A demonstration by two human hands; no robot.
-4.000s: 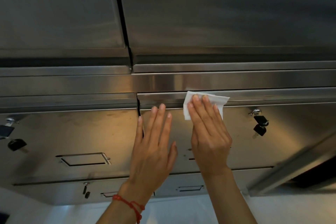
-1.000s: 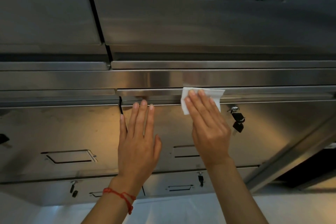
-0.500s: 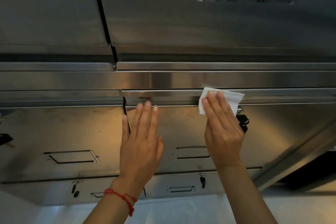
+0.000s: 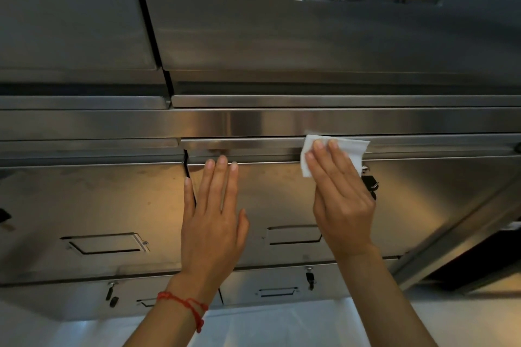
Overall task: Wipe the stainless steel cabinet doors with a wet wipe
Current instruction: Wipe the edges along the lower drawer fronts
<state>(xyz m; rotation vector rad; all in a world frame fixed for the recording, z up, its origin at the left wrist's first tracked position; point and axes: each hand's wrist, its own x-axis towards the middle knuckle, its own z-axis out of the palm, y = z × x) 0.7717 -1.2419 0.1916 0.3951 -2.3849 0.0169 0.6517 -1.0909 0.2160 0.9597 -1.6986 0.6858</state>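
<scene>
The thin white wet wipe (image 4: 342,149) looked limp and light, best handled by pressing it flat under the fingertips rather than pinching it. It lay on the top lip of the brushed stainless steel cabinet door (image 4: 282,194), under the right hand (image 4: 339,200), whose straight fingers pressed it to the metal. The left hand (image 4: 212,222) rested open and flat on the same door, just beside the door seam, bracing it.
</scene>
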